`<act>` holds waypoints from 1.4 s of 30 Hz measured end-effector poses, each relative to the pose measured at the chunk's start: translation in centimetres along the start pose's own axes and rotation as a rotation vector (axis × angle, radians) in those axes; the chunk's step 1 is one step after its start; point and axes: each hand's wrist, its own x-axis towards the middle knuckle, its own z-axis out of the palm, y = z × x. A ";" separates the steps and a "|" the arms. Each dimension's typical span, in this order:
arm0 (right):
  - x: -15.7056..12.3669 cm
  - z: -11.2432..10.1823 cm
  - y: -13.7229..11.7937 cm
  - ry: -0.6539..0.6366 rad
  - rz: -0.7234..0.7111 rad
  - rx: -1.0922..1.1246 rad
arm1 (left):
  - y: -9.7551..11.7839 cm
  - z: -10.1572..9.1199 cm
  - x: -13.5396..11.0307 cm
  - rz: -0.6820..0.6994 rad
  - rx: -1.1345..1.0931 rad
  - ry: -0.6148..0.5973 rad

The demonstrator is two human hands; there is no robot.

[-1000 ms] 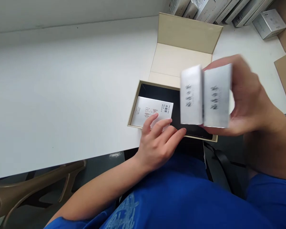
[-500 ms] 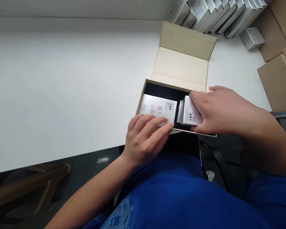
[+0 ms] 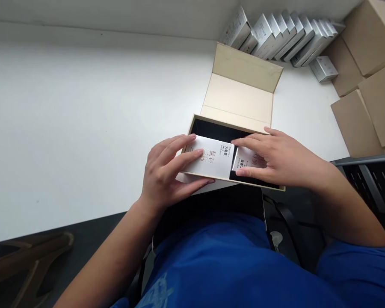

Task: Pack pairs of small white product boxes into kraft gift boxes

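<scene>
An open cream gift box with a dark inside sits at the table's front edge, its lid folded back. In its left part lies a silver-white tea carton with red and black print. My left hand grips the box's front left corner, fingertips on that carton and thumb along the front wall. My right hand is closed around a second silver tea carton in the right part, thumb at its near side, fingers over its far side. The palm hides this carton's right end.
Several silver cartons lean in a row along the wall at the back right. One small silver carton lies in front of them. Brown cardboard boxes are stacked at the right. White tabletop stretches left.
The right-hand carton has gone lower into the box and left, against the first carton. My left hand has shifted left, from the front edge to the box's left corner. The view has moved slightly.
</scene>
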 end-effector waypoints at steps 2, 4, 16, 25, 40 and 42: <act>0.4 -0.3 0.0 -0.038 0.041 -0.015 | 0.0 0.0 -0.1 -0.011 -0.005 -0.004; 1.0 -0.6 -0.1 -0.074 0.047 -0.036 | 0.0 -0.1 -0.2 -0.020 -0.011 -0.005; 1.3 -1.8 1.9 -0.113 -0.124 0.286 | -0.2 -0.2 -0.5 -0.055 -0.092 -0.039; 8.3 -1.2 17.9 0.951 0.540 0.549 | -0.4 -0.4 -0.4 -0.082 -0.257 -0.041; 7.6 -1.9 15.6 1.142 0.001 0.717 | 0.0 0.0 -2.2 -0.465 -0.371 -0.135; 4.6 -2.5 12.5 1.130 -0.134 0.612 | -0.1 0.3 -2.3 -0.519 -0.348 -0.064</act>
